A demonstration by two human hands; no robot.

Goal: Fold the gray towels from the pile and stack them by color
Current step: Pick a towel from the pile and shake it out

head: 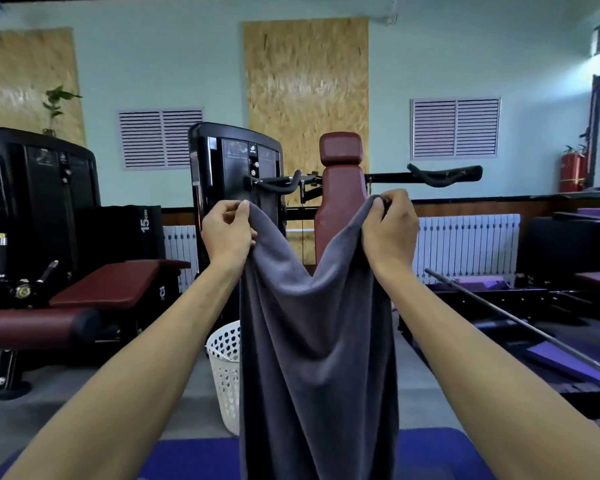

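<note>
A: Where's the towel now?

B: The gray towel hangs in the air between the two hands, held up in front of the chest. The left hand pinches one top corner between thumb and curled fingers; the right hand has its fingers curled over the other corner, with some cloth bunched in the grip.

A: So both hands are closed on it?

B: Yes, both grip cloth, neither is free. The top edge sags into a deep V between them, and the body falls in long folds below the wrists, out of the bottom of the view.

A: What would make this step go well?

B: I'd judge it as the spreading-out step before the first fold. Draw the hands apart until the top edge is taut and level, so the V disappears. The right hand looks to hold more than the bare corner; letting the extra slip until only the corner remains should keep the edges square.

A: And where does it get laid?

B: Likely on the blue mat below the forearms. The white basket stands below the left wrist, beside the towel. I can't see the pile or any stack.
</note>
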